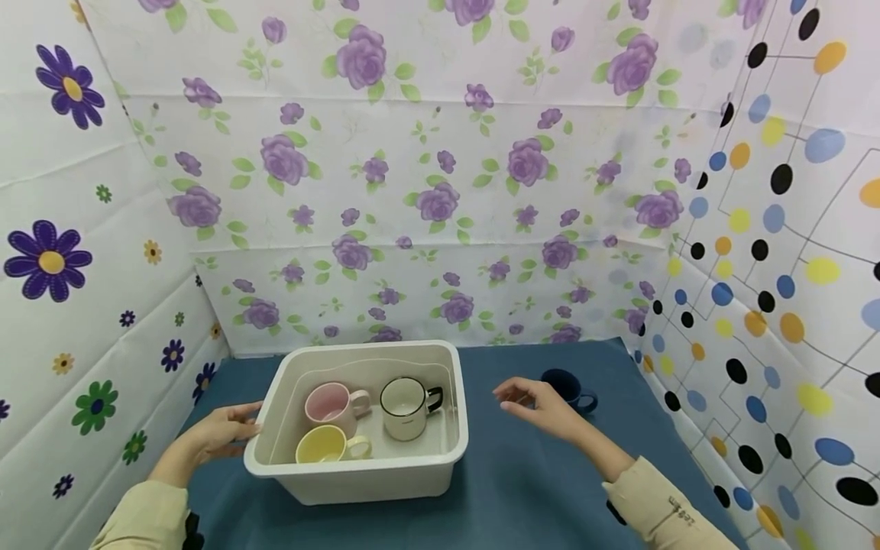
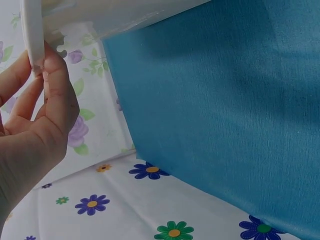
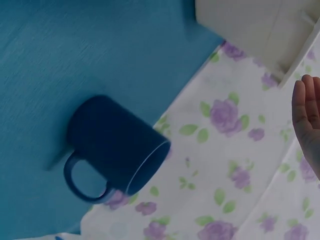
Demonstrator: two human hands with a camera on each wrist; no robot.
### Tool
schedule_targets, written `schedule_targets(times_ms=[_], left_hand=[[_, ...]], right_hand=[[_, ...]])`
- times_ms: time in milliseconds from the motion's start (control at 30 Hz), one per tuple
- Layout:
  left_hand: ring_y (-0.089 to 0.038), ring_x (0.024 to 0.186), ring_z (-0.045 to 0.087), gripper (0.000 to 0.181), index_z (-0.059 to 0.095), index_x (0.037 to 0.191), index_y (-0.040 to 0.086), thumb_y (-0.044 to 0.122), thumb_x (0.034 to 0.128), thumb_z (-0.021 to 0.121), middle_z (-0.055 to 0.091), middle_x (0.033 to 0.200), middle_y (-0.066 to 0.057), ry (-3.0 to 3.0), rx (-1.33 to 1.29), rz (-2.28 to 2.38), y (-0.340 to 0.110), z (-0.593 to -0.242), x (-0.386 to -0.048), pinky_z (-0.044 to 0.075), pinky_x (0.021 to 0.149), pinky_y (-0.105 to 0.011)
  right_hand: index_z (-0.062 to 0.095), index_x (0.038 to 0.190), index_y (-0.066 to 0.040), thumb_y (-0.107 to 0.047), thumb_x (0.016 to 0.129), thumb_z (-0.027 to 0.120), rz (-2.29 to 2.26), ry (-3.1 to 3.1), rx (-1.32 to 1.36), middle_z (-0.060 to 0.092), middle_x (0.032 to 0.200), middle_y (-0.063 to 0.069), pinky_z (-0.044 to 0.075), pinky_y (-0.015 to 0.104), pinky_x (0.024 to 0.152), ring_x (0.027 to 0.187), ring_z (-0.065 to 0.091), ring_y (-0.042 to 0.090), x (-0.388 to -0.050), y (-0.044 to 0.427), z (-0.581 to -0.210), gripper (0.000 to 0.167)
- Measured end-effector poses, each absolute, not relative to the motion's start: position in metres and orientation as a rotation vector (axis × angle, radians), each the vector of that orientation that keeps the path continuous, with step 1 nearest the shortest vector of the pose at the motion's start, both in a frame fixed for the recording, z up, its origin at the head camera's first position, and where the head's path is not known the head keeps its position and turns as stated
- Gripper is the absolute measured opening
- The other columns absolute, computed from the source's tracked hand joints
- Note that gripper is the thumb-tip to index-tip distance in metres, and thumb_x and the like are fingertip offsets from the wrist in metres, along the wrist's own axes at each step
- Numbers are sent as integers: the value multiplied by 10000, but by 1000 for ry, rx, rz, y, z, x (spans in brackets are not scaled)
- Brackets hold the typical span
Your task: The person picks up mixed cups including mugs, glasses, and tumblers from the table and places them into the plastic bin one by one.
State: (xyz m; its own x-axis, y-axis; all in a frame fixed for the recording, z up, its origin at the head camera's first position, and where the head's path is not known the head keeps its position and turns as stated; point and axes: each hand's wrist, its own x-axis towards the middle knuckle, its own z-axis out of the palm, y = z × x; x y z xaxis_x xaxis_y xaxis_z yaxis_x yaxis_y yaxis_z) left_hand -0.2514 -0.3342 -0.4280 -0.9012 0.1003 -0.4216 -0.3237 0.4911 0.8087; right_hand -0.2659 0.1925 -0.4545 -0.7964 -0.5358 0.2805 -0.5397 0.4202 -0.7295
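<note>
A cream plastic tub stands on the blue cloth, and my left hand pinches its left rim between thumb and fingers, as the left wrist view also shows. In the tub are a pink mug, a yellow mug and a cream mug with a black rim and handle. Right of the tub, my right hand hovers with loosely bent fingers and holds nothing. Partly hidden behind it, a dark blue mug stands upright on the cloth, apart from the hand.
The blue cloth covers the table. A curtain with purple roses closes off the back, a daisy-print sheet the left side, and a dotted sheet the right.
</note>
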Motion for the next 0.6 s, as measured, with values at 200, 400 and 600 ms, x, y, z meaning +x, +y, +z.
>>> schedule_targets(times_ms=[200, 400, 600], left_hand=[[-154, 951, 601, 684, 164, 1446, -100, 97, 932, 569, 580, 1117, -173, 2313, -165, 1394, -333, -428, -250, 512, 897, -510], [-138, 940, 593, 685, 161, 1449, -92, 102, 933, 569, 577, 1116, -161, 2304, -156, 1397, -336, -429, -251, 518, 894, -497], [-136, 951, 593, 672, 154, 1452, -87, 96, 942, 551, 558, 1141, -183, 2303, -157, 1395, -338, -430, -252, 510, 906, -502]], right_hand=[[619, 1142, -126, -192, 946, 564, 1289, -2619, 949, 663, 1032, 65, 543, 258, 728, 861, 622, 100, -274, 210, -459, 214], [615, 1142, -105, -184, 941, 572, 1244, -2664, 904, 661, 1024, 75, 532, 241, 707, 844, 619, 95, -282, 225, -463, 220], [606, 1154, -57, -141, 940, 569, 1236, -2703, 838, 659, 1032, 123, 527, 254, 686, 844, 627, 169, -294, 243, -467, 234]])
